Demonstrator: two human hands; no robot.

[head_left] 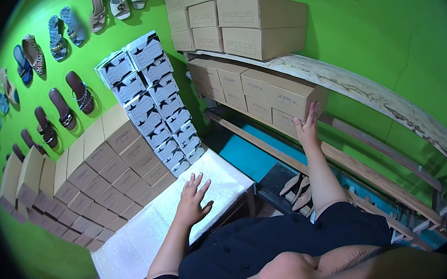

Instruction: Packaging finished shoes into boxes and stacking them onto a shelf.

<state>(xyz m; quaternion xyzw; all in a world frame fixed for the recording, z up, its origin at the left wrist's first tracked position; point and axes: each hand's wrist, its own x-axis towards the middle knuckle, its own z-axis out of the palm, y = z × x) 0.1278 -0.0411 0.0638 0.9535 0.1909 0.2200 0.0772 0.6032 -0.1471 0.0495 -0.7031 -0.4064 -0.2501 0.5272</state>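
From my feed the right hand was stretched way out, arm nearly straight, fingers flat and released against the end face of a brown cardboard box on the lower wooden shelf, prob bc that box sat at the outer end of its row w/ its short face outward. Left hand rested palm-down on the white glittery counter, fingers spread, holding nothing, looked like a brace tbh.

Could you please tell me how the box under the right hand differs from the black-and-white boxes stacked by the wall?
The brown box is plain cardboard on a shelf, touched by the right hand; the black-and-white boxes are patterned, in a tall leaning stack, untouched. Both look like shoe boxes. The left hand rests on the white table.
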